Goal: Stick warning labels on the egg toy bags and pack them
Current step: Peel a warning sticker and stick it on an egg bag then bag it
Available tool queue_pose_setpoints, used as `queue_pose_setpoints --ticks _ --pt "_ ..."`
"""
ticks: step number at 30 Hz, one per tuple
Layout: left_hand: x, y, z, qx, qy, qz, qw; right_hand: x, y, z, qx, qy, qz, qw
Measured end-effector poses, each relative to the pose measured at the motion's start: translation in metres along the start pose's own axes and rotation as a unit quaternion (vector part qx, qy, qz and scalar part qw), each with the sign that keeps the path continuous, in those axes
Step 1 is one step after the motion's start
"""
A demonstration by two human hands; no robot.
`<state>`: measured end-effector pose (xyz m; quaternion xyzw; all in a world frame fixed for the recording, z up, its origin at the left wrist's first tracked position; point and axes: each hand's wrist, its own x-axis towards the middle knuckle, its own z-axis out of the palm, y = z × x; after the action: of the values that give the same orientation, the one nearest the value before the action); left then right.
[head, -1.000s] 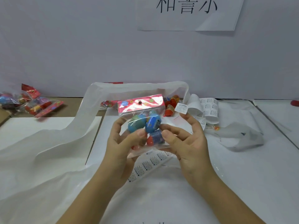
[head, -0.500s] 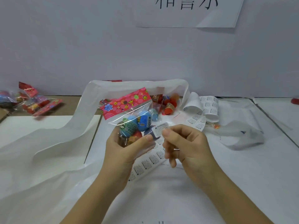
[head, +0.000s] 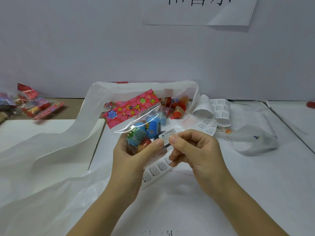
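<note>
My left hand (head: 136,159) grips a clear egg toy bag (head: 144,128) with a red flowered header, tilted, blue and red eggs inside. My right hand (head: 196,150) pinches a small white warning label (head: 167,135) against the bag's right side, next to my left thumb. A strip of warning labels (head: 158,168) lies on the table under my hands, and its curled end (head: 218,111) lies behind to the right. A large white plastic bag (head: 119,92) stands open behind, with more egg toy bags (head: 177,108) inside it.
A pile of egg toy bags (head: 34,106) lies at the far left on the brown surface. Crumpled clear plastic (head: 255,140) lies at the right. A white wall with a paper sign (head: 196,12) stands behind the table. A red object (head: 311,104) is at the right edge.
My left hand tilted the bag's header to the left. My right hand brought the label from above the bag down onto its right side and now holds it there.
</note>
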<state>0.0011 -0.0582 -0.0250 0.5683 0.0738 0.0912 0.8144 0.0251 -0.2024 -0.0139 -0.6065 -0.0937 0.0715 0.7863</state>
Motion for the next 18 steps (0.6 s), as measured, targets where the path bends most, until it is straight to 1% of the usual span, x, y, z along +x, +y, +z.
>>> queue_pose_setpoints --ticks 11,18 --pt "0.0004 -0.0022 -0.0006 0.002 -0.001 0.024 1.0 -0.003 -0.0018 0.0036 -0.034 0.018 -0.014 0.999" --pt "-0.0034 -0.0049 0.0005 0.02 -0.009 0.088 0.996 -0.0086 -0.0041 0.0043 -0.117 0.058 -0.06 0.99"
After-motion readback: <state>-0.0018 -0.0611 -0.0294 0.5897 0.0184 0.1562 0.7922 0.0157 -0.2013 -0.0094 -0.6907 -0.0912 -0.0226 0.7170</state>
